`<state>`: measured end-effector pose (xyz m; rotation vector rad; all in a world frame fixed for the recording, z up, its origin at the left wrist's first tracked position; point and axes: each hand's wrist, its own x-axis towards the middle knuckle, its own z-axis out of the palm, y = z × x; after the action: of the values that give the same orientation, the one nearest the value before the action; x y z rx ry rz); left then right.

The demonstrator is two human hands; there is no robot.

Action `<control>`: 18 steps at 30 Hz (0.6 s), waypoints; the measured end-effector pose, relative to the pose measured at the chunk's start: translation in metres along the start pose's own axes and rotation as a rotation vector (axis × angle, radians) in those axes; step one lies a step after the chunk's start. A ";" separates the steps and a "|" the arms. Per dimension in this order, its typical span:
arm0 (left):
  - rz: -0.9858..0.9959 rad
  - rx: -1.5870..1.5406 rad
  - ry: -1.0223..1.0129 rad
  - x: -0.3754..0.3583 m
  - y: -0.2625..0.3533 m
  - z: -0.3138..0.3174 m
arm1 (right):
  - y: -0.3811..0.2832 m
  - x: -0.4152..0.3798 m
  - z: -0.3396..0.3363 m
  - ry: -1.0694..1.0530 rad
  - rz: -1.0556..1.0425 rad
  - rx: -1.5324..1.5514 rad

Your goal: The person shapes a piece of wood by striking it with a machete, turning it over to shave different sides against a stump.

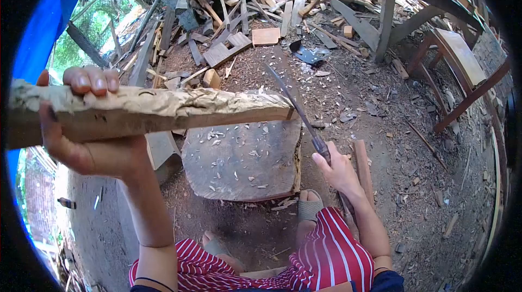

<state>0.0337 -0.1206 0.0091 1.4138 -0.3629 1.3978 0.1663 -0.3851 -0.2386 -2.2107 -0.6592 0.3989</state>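
Note:
A long, rough wooden beam [217, 108] extends from the left edge to mid-view, above a wood block. My left hand [103, 145] is wrapped round its left part, fingers over the top and thumb at the near side. My right hand [340, 168] grips the dark handle of a long-bladed knife [291, 99]. The blade points up and to the left and crosses the right end of the beam; whether it touches the wood I cannot tell. Below the beam, the flat-topped wood block [242, 156] carries scattered chips.
Wood scraps [223, 14] are heaped at the back. A wooden bench frame [386, 14] stands at the back right, with a chair-like wooden frame [462, 63] nearer. A dark broken piece [307, 53] lies on the chip-strewn ground. Blue sheeting [41, 25] hangs at left.

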 end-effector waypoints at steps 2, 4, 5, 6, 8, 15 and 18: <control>0.070 -0.118 -0.033 -0.007 0.001 0.002 | 0.006 0.000 -0.006 -0.080 0.061 0.113; 0.085 -0.100 -0.040 -0.010 0.003 0.002 | 0.000 0.002 -0.012 -0.128 0.045 0.234; 0.097 -0.078 -0.051 -0.011 0.002 0.002 | -0.004 0.001 -0.020 -0.126 0.051 0.234; 0.098 -0.080 -0.067 -0.010 0.001 -0.001 | -0.031 -0.001 -0.042 -0.141 0.043 0.260; 0.077 -0.090 -0.072 -0.006 0.000 -0.006 | -0.070 -0.008 -0.072 -0.084 -0.067 0.271; 0.085 -0.132 -0.086 -0.010 0.004 -0.005 | -0.082 -0.012 -0.049 0.355 -0.458 0.172; 0.111 -0.060 0.005 -0.016 0.003 -0.009 | -0.041 -0.009 0.000 0.051 -0.082 -0.169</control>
<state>0.0220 -0.1222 -0.0055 1.3582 -0.4825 1.4671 0.1460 -0.3672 -0.2064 -2.3355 -0.7774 0.2524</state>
